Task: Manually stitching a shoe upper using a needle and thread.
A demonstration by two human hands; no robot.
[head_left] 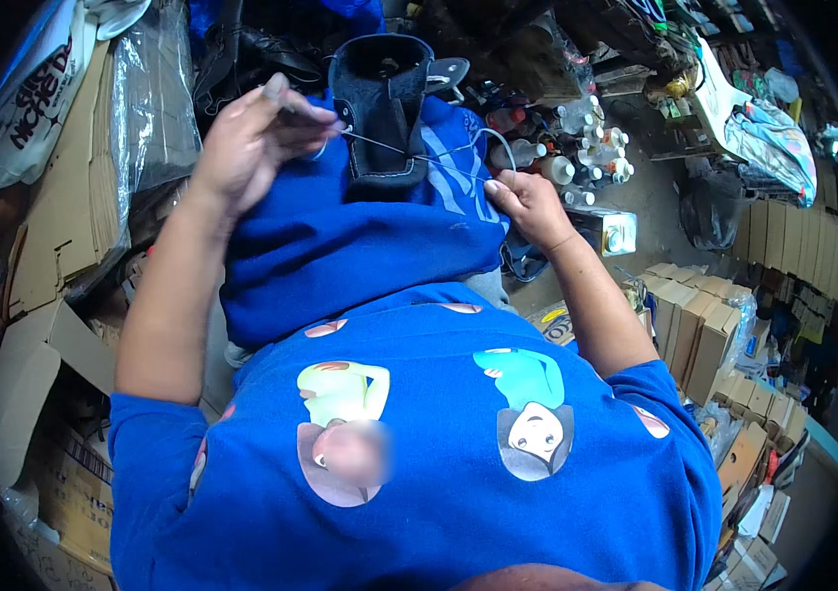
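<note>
The left hand (259, 138) pinches a thin tool against the dark shoe upper (382, 108), which stands on the blue cloth (340, 246) over the person's lap. The right hand (529, 205), fingers curled shut, pulls the thread (409, 153) taut. Cardboard (64, 227) crowds the left edge; small bottles (577, 148) stand close on the right

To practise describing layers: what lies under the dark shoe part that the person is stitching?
The dark shoe part rests on blue cloth draped over the lap. Whatever is beneath the cloth is covered.
</note>
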